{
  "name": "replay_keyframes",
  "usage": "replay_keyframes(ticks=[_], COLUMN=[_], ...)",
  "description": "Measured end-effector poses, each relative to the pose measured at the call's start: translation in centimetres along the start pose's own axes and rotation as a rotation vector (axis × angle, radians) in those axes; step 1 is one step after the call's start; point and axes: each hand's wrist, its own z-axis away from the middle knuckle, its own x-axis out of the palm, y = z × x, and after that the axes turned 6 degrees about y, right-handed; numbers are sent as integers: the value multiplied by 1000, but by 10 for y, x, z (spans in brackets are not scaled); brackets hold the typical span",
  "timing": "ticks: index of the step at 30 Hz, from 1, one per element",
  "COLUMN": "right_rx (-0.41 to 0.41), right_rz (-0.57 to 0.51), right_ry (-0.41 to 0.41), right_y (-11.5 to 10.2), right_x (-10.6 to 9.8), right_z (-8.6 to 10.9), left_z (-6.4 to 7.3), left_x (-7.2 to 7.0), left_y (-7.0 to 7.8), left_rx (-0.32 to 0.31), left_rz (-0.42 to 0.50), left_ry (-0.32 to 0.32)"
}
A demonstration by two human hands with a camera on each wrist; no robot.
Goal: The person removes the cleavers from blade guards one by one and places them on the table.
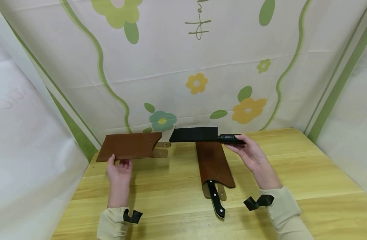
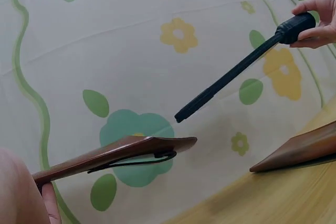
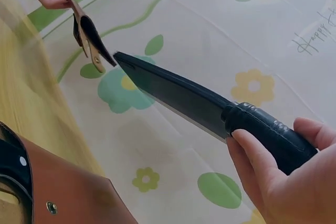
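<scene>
The flower-printed cloth rises beyond the lying sheath, and the wooden table spreads beneath it. To the left of the lying sheath, the raised sheath is held off the table, its long axis running left to right and its mouth facing right. The cleaver is above the lying sheath's far end, black blade pointing left on nearly the same line, its front end just beside the raised sheath's mouth but not inside it (seen from the left wrist, the blade slopes more steeply than the sheath). The right hand, to the right of the lying sheath and nearer the cleaver, reaches forward and grips its black handle. The left hand, to the left of the lying sheath, pinches the raised sheath's near edge, thumb on top and fingers beneath. A riveted knife handle sticks out of the lying sheath's near end; two short straps extend from the raised sheath's mouth.
</scene>
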Motion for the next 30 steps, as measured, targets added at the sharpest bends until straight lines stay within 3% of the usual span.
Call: replay_keyframes(ticks=[9,16,22,30], right_rx=[44,127,186,264], right_rz=[25,-124,-235,-149], right_ry=[-39,-55,-94,-178], right_y=[8,17,25,44], right_x=[5,8,13,23], right_z=[-1,-3,-2,3], left_z=[-1,-1,-3,-2], left_x=[-2,-4,-2,-2], left_y=[-2,-6,-4,-5], left_rx=[-6,12,-12,-38], left_rz=[-24,-56,-48,-130], left_ry=[-21,-30,-21,-55])
